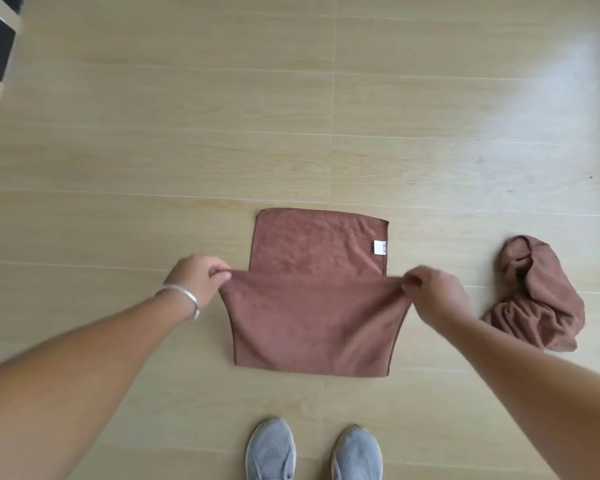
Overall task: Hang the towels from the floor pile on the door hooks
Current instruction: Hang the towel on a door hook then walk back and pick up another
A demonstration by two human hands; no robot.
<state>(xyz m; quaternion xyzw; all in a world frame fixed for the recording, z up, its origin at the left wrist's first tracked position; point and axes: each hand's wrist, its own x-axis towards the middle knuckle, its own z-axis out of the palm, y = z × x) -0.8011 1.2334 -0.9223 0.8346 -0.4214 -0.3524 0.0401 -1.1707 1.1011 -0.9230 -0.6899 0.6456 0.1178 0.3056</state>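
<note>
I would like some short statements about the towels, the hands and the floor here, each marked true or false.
1. Both hands pinch one brown towel at its corners. True: left hand, right hand.
2. A second towel lies neatly folded. False: it lies crumpled on the floor.
3. The held towel bears a white label. True.
4. The bracelet is on the right wrist. False: on the left wrist.
5. The person stands barefoot. False: grey shoes.
</note>
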